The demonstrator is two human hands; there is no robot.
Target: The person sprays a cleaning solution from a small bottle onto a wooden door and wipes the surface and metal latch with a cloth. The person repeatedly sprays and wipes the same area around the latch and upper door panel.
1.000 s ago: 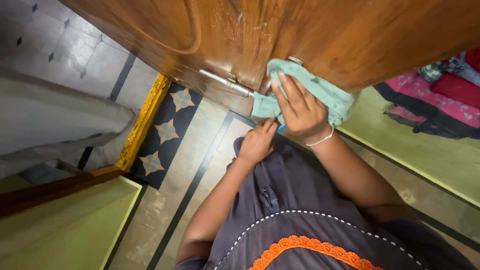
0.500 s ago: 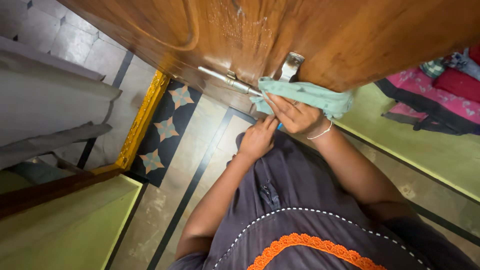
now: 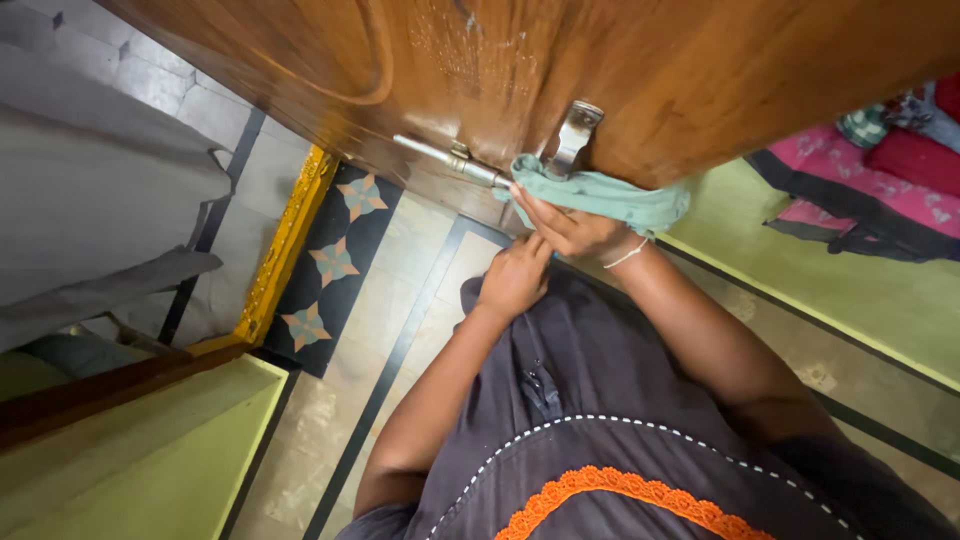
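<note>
The right hand [image 3: 572, 232] gripped a green cloth [image 3: 610, 196] below the door handle [image 3: 573, 135]; the left hand [image 3: 512, 280], loosely curled, held nothing visible. Snagging the handle could pull the cloth free.

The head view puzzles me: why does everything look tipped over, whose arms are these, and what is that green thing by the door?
The camera sits on a person's head and looks straight down, so you see their own body and arms from above. The right hand presses a green cloth against the lower edge of a wooden door, just beside a metal latch and a sliding bolt. The left hand is closed close below the right one; whether it holds anything cannot be seen. Underneath lies a patterned tiled floor.
</note>
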